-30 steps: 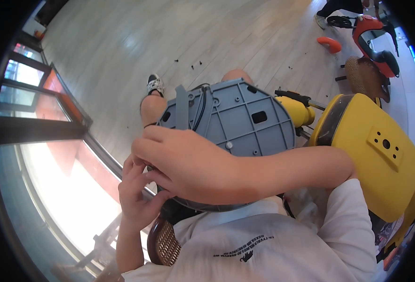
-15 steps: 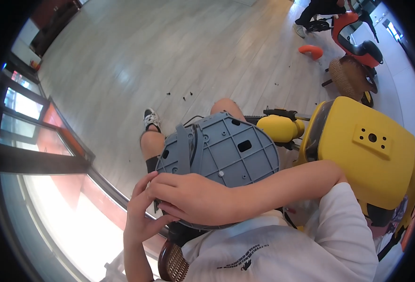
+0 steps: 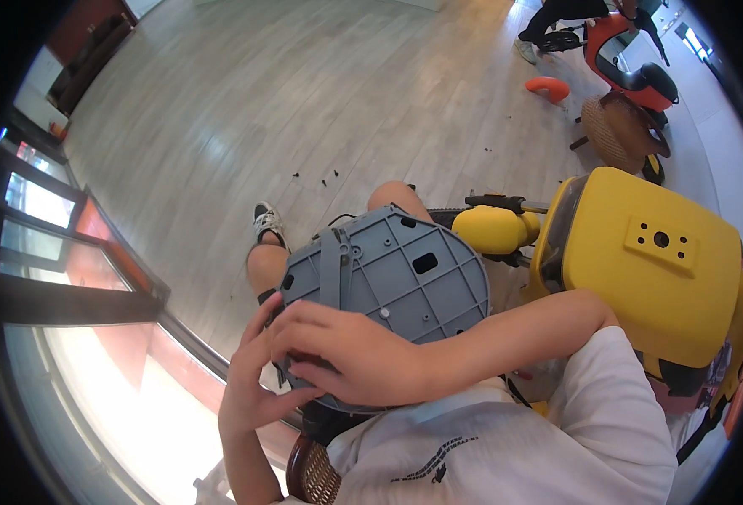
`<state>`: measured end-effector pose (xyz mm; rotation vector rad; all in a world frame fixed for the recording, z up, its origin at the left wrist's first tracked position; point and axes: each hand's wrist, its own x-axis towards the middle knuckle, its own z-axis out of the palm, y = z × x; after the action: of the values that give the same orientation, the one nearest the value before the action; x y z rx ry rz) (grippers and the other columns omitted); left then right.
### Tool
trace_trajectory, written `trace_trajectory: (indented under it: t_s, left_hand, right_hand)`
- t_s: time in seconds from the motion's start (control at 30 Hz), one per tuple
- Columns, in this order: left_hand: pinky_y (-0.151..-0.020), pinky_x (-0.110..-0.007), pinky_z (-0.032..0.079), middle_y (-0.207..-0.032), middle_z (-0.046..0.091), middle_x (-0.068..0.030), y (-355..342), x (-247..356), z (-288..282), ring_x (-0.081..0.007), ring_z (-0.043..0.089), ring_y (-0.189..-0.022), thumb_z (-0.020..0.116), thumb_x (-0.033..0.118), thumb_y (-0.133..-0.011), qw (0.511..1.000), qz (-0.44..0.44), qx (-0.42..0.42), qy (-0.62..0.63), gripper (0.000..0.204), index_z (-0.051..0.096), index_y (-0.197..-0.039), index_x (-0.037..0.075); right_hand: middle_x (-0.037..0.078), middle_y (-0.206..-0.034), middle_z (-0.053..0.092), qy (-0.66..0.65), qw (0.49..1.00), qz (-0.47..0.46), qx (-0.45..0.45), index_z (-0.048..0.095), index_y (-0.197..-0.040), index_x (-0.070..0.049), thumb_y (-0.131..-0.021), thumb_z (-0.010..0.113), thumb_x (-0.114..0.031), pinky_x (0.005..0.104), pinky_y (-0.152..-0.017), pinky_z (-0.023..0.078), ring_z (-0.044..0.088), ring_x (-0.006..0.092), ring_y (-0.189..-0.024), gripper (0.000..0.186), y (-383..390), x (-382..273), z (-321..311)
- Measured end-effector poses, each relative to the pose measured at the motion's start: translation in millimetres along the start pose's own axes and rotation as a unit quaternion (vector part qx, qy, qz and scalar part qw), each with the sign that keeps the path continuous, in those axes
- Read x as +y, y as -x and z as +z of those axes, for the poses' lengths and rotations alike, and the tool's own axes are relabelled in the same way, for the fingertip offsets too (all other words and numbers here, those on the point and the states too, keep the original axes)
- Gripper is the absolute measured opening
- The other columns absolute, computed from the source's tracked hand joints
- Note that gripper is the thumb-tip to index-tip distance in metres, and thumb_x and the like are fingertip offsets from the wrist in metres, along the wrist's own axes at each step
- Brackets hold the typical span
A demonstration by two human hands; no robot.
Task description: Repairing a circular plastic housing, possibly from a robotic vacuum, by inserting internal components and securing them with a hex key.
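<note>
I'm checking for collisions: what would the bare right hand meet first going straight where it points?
Probably the bare left hand, just left of the right hand; depth and contact are unclear.

One white T-shirt (image 3: 540, 446) has short sleeves (image 3: 614, 383) and bears small dark print (image 3: 439, 463) in front. One shoe (image 3: 266, 220) is black and white.

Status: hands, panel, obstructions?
Left hand and right hand at near-left edge of grey ribbed panel, grip hidden. Panel over lap, ribs up. Right forearm hides part.

Red scooter (image 3: 646, 80), orange curved part (image 3: 550, 85), perhaps a woven chair (image 3: 605, 135)
</note>
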<state>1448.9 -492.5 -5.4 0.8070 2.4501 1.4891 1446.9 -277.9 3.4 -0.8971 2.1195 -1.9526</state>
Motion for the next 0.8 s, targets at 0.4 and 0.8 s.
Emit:
trace_trajectory:
  t_s: [0.4,0.8]
  left_hand:
    - [-0.113,-0.050,0.041,-0.127,0.069,-0.0176,-2,-11,-2,-0.0430,0.036,-0.151,0.095,0.021,-0.066,0.998,0.025,-0.022,0.047,0.076,0.065,-0.132,-0.003]
    - [-0.112,-0.046,0.039,-0.147,0.055,-0.0186,32,-26,10,-0.0357,0.044,-0.139,0.097,0.023,-0.060,0.999,-0.015,0.030,0.018,0.094,0.056,-0.140,-0.005]
  right_hand:
    - [0.012,-0.114,0.057,-0.019,0.997,0.068,-0.015,0.059,-0.120,-0.002,-0.089,0.068,0.003,0.0341,-0.081,0.057,0.066,0.0227,-0.095,0.033,-6,-7,-7]
    - [0.017,-0.099,0.066,0.040,0.982,0.141,-0.115,0.053,-0.129,-0.005,-0.090,0.065,-0.003,0.0432,-0.077,0.056,0.068,0.0378,-0.084,0.041,-8,-13,3]
